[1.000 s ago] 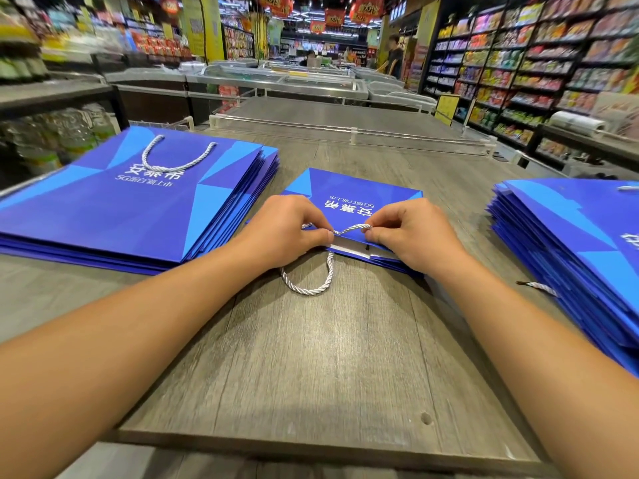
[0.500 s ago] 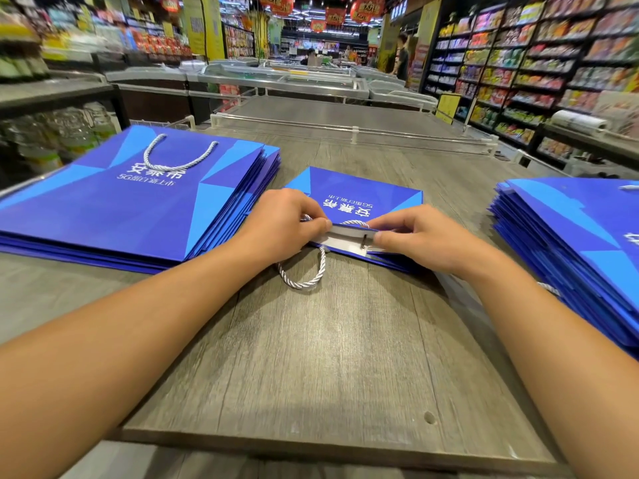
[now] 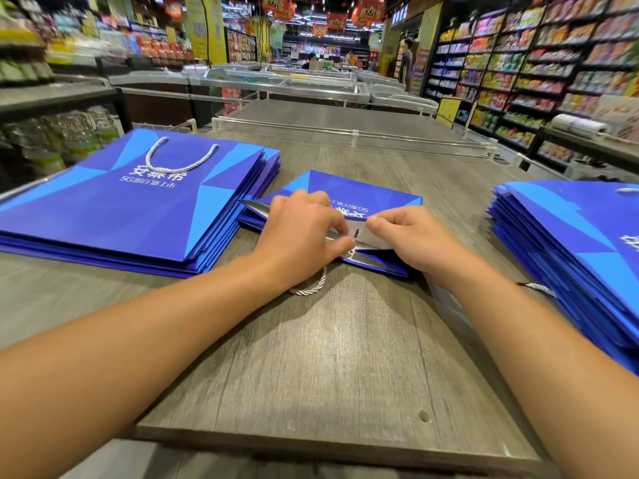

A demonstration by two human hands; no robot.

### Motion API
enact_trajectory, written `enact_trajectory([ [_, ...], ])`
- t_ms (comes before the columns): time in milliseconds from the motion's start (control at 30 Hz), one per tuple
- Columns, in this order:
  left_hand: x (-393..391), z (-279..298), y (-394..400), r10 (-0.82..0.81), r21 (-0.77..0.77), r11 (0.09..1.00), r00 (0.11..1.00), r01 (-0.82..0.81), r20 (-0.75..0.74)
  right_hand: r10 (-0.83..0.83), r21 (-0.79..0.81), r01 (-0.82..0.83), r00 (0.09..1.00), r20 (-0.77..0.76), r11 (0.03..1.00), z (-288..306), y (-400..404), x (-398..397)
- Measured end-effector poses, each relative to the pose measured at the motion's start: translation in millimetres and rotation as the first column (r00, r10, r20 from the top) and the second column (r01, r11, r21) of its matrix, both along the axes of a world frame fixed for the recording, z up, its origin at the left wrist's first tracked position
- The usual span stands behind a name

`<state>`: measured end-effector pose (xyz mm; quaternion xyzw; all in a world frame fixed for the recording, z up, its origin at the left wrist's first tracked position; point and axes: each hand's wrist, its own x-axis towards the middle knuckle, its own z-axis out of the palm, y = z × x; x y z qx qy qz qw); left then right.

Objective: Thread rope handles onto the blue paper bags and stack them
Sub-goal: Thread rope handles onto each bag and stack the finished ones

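A flat blue paper bag [image 3: 359, 193] lies in the middle of the table, its mouth toward me and spread slightly, showing the white inner lip with a hole. My left hand [image 3: 304, 233] pinches the white rope handle [image 3: 313, 286] at the lower lip; a short loop of rope hangs out below the hand. My right hand [image 3: 411, 236] pinches the upper lip of the bag and lifts it. A stack of blue bags with rope handles [image 3: 138, 202] lies at the left. Another stack of blue bags [image 3: 570, 250] lies at the right.
The grey wooden table [image 3: 328, 368] ends just in front of me, with a small hole near its front edge. Glass-topped freezers [image 3: 287, 81] stand beyond it. Stocked shelves [image 3: 539, 67] line the right side, where a person [image 3: 406, 63] stands in the aisle.
The rope loop outside the bag has grown shorter as my left hand drew it in. My right hand has lifted the upper lip, so the bag's mouth is wider apart.
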<state>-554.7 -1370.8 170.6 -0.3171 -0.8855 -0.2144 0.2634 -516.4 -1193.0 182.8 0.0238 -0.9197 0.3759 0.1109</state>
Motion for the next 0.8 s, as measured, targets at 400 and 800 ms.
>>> enact_trajectory([
  [400,-1,-1,-1,0.013,0.086,0.996,0.999,-0.016,0.031,0.077,-0.035,-0.078,0.997,-0.016,0.996,4,-9,4],
  [800,-1,0,-5,-0.192,0.077,0.981,0.964,0.180,0.184,-0.155,0.062,0.157,0.987,-0.034,0.986,2,16,-3],
])
